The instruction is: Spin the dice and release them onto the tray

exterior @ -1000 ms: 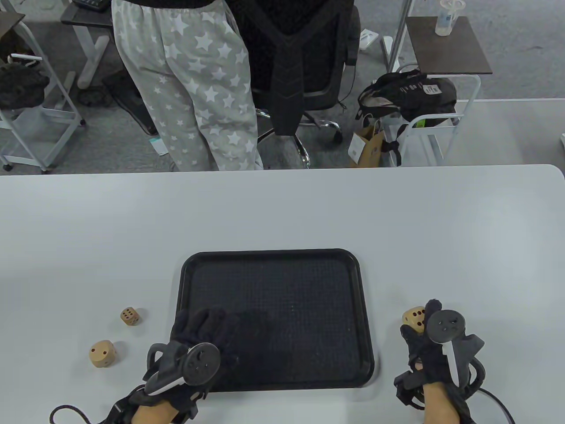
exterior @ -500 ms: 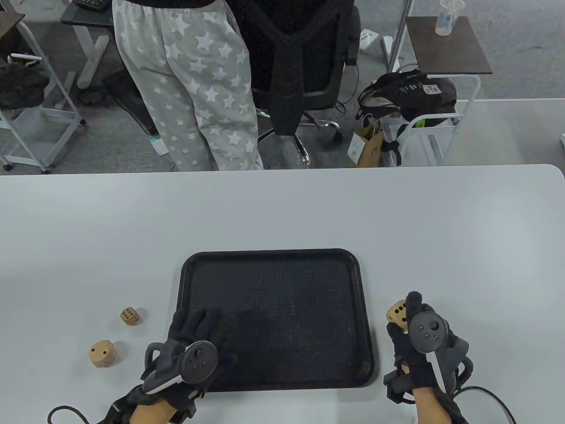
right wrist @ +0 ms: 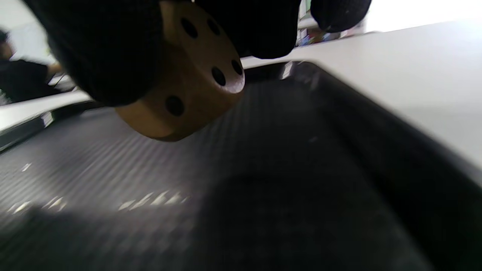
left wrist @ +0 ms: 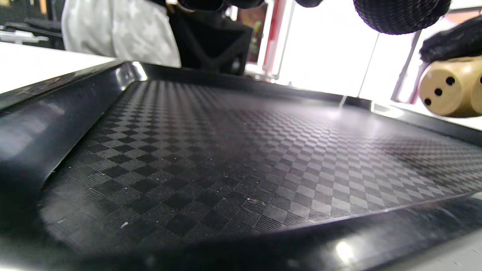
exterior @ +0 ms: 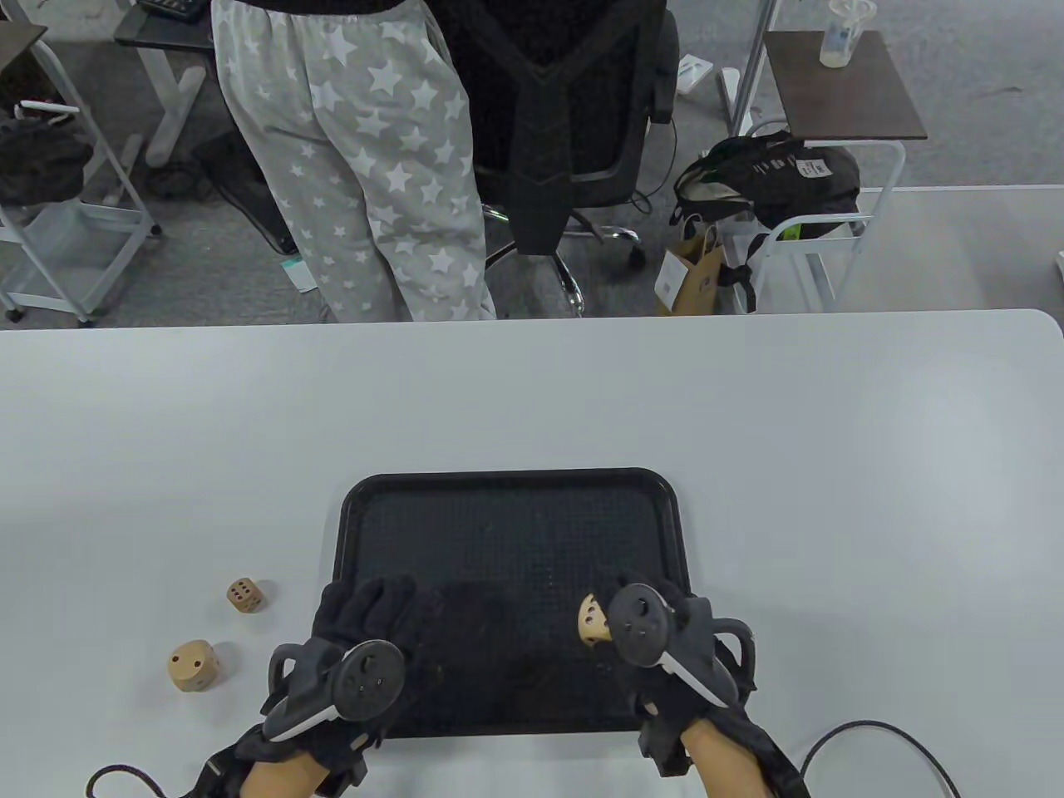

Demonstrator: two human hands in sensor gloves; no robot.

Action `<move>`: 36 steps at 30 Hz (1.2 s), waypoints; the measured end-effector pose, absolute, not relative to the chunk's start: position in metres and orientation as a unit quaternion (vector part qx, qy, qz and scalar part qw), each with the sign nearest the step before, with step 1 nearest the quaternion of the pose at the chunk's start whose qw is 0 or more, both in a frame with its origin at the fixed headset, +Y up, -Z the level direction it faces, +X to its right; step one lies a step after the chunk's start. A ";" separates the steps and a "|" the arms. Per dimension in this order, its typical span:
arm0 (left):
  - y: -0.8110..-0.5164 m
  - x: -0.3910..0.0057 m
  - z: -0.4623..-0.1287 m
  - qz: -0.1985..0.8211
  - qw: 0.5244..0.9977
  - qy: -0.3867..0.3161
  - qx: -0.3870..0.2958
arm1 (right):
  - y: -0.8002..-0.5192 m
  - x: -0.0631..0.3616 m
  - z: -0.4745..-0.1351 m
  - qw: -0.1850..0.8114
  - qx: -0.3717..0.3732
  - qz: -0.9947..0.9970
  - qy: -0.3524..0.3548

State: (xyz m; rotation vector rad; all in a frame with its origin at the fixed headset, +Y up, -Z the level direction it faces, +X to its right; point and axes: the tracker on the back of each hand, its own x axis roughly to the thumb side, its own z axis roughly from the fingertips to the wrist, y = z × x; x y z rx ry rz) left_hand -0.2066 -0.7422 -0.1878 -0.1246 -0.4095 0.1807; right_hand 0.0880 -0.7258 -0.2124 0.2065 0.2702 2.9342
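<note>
A black textured tray [exterior: 515, 499] lies at the table's near middle. My right hand [exterior: 657, 632] hovers over the tray's near right part and pinches a wooden die [exterior: 593, 620] between its fingers [right wrist: 113, 56]; the same die [right wrist: 188, 79] hangs above the tray floor [right wrist: 263, 169] and shows at the right edge of the left wrist view [left wrist: 448, 88]. My left hand [exterior: 366, 615] rests with straight fingers on the tray's near left corner. Two more wooden dice lie on the table left of the tray, a small one [exterior: 245, 594] and a larger one [exterior: 193, 665].
A person in star-patterned trousers [exterior: 366, 158] stands beyond the table's far edge next to a black office chair [exterior: 565, 125]. A black cable [exterior: 881, 748] loops on the table at the near right. The white table [exterior: 831, 432] stretches wide around the tray.
My right hand has carried the die leftward from the table right of the tray to above the tray's near right part. The left hand has barely shifted.
</note>
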 end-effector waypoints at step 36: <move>-0.742 -0.219 -0.193 0.109 0.973 -0.190 -0.067 | -0.702 0.143 -0.201 0.159 -0.061 0.985 -0.037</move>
